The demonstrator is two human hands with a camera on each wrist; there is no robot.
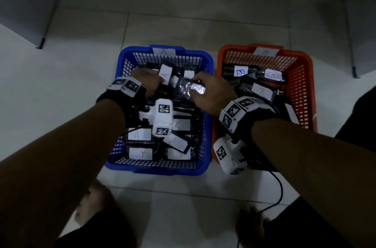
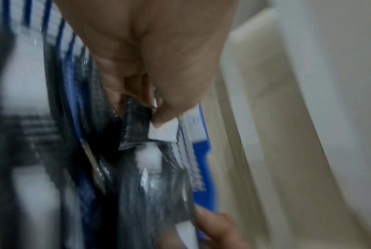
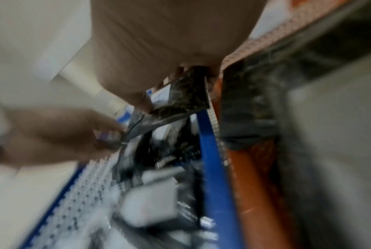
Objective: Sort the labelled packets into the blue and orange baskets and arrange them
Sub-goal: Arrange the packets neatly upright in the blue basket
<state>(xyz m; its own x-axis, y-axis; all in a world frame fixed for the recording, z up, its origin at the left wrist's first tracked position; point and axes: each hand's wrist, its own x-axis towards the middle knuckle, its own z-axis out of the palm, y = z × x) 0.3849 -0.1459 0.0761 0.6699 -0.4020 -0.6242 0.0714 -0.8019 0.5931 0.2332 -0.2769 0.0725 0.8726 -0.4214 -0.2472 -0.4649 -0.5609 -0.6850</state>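
Packets, dark and glossy with white paper labels, all lie inside the two baskets as far as the head view shows; none is visible on the tiled floor (image 1: 183,197) around them. Taking the blue basket (image 1: 122,69) as the landmark: a paper on its far rim reads "A", and every label readable inside it also reads "A" (several lie crooked or overlapping). Above its far-left part the left hand (image 1: 145,83) is curled round one packet (image 1: 165,74) marked "A". Over its far-right part the right hand (image 1: 211,93) pinches a shiny packet (image 1: 188,88) whose label I cannot read from above; in the right wrist view the label (image 3: 161,96) is too blurred to make out. Just right of the blue basket, wall to wall with it, stands the orange basket (image 1: 305,85), tagged "B" on its far rim, holding packets marked "B". Sorting therefore looks nearly finished, I judge; what remains is mostly arranging the untidy piles into order.
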